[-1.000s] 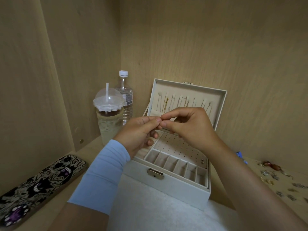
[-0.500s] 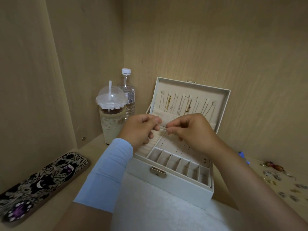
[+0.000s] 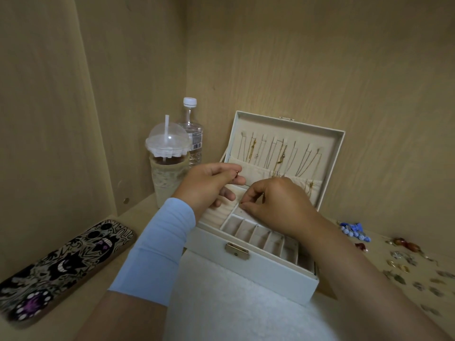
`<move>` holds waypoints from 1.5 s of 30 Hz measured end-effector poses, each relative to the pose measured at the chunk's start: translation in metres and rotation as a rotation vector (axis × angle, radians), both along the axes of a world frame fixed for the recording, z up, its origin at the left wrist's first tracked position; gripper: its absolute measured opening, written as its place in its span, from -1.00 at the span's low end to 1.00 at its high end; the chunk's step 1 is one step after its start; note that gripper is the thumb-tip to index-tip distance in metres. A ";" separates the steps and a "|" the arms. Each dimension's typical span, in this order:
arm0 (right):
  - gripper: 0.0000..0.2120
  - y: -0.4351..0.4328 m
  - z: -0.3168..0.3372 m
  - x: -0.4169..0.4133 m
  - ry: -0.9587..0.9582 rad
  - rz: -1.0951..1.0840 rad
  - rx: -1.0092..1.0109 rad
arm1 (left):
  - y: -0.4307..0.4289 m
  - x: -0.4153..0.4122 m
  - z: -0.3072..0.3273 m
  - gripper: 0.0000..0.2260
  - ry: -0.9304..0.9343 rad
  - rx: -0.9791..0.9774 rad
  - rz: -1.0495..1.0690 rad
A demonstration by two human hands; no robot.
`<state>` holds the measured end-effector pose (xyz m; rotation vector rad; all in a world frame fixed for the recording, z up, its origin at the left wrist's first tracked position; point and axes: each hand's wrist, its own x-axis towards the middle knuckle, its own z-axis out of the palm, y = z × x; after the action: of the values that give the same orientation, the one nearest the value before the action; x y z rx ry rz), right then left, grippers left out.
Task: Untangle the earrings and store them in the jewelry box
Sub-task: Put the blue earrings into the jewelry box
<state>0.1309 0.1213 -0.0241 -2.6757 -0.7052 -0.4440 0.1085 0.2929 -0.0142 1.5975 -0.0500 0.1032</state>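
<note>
An open white jewelry box (image 3: 261, 269) stands in the middle of the shelf, with its lid up and several necklaces hanging inside the lid. My left hand (image 3: 209, 185) hovers over the box's left side and pinches a small gold earring (image 3: 236, 172) between thumb and forefinger. Lower and to the right, my right hand (image 3: 275, 205) has its fingertips pinched together against the perforated earring panel (image 3: 237, 212); what it pinches is too small to see. Several loose earrings (image 3: 403, 264) lie on the shelf at the right.
A domed plastic cup with a straw (image 3: 167, 166) and a water bottle (image 3: 193, 136) stand behind the box on the left. A patterned phone (image 3: 61, 269) lies at the near left. A white fluffy cloth (image 3: 234, 303) lies in front of the box. Wooden walls close in at the left and back.
My hands, which were pinched together above the box, have separated. The left stays up with the gold earring; the right has dropped to the perforated panel.
</note>
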 end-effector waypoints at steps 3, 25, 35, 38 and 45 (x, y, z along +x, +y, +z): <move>-0.93 -0.003 0.002 0.000 0.060 0.042 0.005 | 0.000 -0.001 0.001 -0.91 0.009 -0.018 0.016; -0.92 -0.004 0.014 -0.001 0.120 0.252 0.754 | -0.005 -0.004 -0.002 -0.90 -0.059 0.059 0.036; -0.95 -0.021 0.006 0.007 0.185 0.153 0.207 | 0.005 0.003 -0.017 -0.94 -0.176 0.902 0.015; -0.92 -0.019 0.003 0.004 0.180 0.140 0.133 | 0.005 0.006 -0.019 -0.91 -0.181 0.918 -0.010; -0.91 -0.018 0.001 0.003 0.115 0.153 0.112 | 0.005 0.008 -0.023 -0.85 -0.196 0.934 0.014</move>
<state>0.1335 0.1035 -0.0229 -2.4987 -0.8181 -0.2785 0.1170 0.2983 -0.0375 2.5148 -0.2707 0.2753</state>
